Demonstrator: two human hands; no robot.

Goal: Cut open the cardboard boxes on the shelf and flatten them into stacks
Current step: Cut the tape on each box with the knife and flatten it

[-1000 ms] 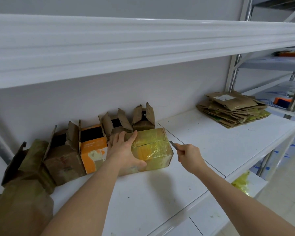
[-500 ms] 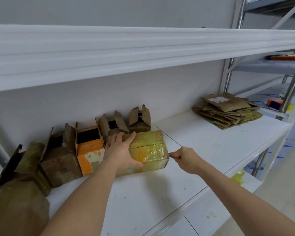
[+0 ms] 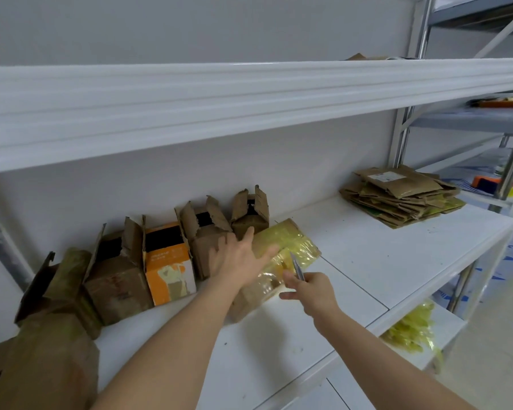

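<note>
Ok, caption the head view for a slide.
Left hand steadies a taped box on the shelf while the right hand holds a knife.

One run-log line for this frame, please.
stage: cutting | left hand flat on taped box | right hand holds knife at tape | flattened stack far right

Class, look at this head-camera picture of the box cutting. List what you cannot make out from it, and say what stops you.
- Cutter: head view, only a thin blurred blade shows above the right hand; its handle is hidden in the fist.
- Taped box: the left hand covers its top; any cut is unreadable.
- Flattened stack: its label is too small to read.
- Upper shelf: its front edge hides what lies on it.
</note>
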